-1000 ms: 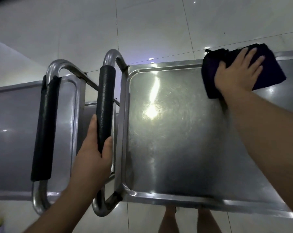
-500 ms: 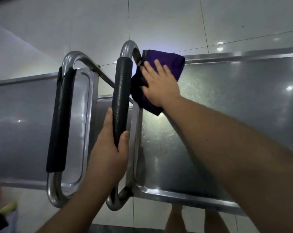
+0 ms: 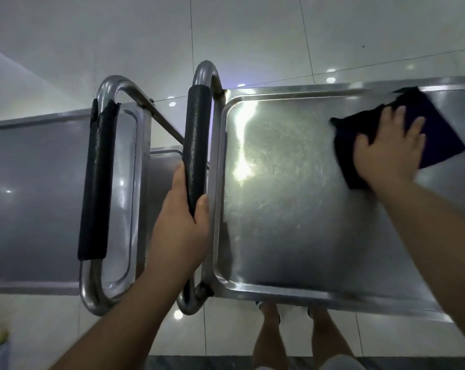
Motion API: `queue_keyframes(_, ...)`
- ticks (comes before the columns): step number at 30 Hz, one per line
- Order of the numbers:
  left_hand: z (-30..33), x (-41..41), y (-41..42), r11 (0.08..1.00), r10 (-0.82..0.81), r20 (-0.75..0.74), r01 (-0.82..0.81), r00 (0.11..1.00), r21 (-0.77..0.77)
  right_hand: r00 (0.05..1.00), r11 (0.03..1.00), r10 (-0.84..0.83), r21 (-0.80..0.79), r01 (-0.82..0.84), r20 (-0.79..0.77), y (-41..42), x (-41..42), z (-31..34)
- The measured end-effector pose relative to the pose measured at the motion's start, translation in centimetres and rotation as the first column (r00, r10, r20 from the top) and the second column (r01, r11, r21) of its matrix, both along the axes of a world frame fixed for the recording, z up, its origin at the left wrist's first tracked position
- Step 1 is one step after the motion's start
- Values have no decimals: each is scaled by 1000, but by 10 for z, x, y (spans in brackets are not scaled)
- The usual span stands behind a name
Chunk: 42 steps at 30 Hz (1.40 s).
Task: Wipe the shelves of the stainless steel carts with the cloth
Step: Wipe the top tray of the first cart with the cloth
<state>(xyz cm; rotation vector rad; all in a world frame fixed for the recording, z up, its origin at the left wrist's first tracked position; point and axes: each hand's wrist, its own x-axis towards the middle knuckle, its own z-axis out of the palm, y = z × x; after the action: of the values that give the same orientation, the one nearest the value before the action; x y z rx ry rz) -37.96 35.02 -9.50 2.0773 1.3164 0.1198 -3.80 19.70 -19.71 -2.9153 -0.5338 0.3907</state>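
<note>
The right hand (image 3: 389, 153) is pressing, fingers spread flat, on the dark purple folded cloth (image 3: 426, 129) at the far right of the steel cart's top shelf (image 3: 292, 222). The shelf's long unwiped part is lying to the left, toward the left hand (image 3: 182, 225), which is gripping the black padded handle (image 3: 198, 145).

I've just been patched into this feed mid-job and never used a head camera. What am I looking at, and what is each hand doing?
One camera on the person's head looks down at their own bare hands. Two stainless steel carts stand end to end on a tiled floor. The left hand has its grip round the black padded handle of the right cart. The right hand presses a dark purple cloth flat on that cart's top shelf, toward its far side. The left cart's handle is untouched.
</note>
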Motion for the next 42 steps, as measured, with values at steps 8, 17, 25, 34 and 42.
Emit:
queue_keyframes(8, 2, 2, 1, 999, -2, 4, 2, 1000, 53, 837, 835, 547, 92, -543, -31, 151, -188, 2)
queue_keyframes(17, 2, 3, 0, 999, -14, 25, 13, 1000, 43, 718, 716, 696, 49, -696, 25, 85, -157, -12)
queue_keyframes(25, 7, 5, -4, 1000, -22, 10, 22, 1000, 11, 983, 981, 183, -72, -180, 34, -95, -33, -1)
queue_keyframes(34, 7, 6, -4, 1000, -22, 25, 22, 999, 13, 989, 989, 141, -50, -143, -32, -88, -70, 3)
queue_keyframes(42, 1, 7, -3, 997, -21, 19, 19, 1000, 81, 854, 855, 518, 62, -515, -48, 60, -245, -4)
